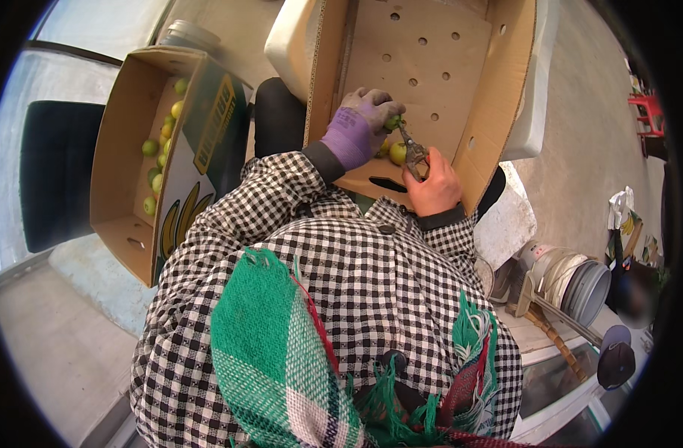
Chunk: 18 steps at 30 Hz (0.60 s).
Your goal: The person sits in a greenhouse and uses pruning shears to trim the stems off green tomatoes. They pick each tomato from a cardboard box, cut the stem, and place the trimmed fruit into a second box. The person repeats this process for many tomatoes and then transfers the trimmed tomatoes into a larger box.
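My left hand (366,120), in a purple and grey work glove, grips a small green tomato-like fruit (393,122). Bare of any glove, my right hand (435,185) holds a pair of small snips (414,151) by the handles. Their tip is at the stem end of the green fruit; whether the blades are closed cannot be made out. Both hands are over the near end of a large cardboard box (420,103) with round holes in its bottom. Below them a yellow-green fruit (398,153) lies in the box, with another partly hidden by the glove.
To the left, a banana carton (123,185) holds several green and yellow fruits (150,148). White foam or plastic supports (291,47) flank the large box. Plastic buckets (585,291), a bamboo stick (560,341) and a long-handled tool (565,322) are at right. A red stool (648,115) stands farther off.
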Motion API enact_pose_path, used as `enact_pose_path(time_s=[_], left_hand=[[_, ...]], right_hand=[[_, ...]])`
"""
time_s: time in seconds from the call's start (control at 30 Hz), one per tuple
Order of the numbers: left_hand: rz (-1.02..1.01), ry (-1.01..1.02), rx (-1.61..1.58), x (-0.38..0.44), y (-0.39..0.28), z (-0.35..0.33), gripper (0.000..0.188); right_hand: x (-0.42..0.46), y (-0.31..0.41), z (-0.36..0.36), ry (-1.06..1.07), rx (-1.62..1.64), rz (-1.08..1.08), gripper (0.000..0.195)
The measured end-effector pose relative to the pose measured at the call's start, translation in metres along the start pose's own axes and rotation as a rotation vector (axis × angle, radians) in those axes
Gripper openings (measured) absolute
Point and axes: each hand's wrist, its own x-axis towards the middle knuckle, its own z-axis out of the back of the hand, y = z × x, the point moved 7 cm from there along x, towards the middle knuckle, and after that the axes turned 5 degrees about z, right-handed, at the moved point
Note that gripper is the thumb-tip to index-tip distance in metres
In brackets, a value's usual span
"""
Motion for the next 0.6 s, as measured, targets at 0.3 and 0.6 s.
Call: enact_pose_path(time_s=[0.3,0.6], left_hand=[[0.528,0.117,-0.67,-0.01,0.028,-0.027,0.034],[1.064,0.182,-1.956,-0.029,0.054,-0.071,0.048]], right_hand=[[0.001,-0.011,-0.004,0.019,0.136,-0.101,0.04],[0.004,0.008,-0.004,0.078,0.171,0.079,0.052]])
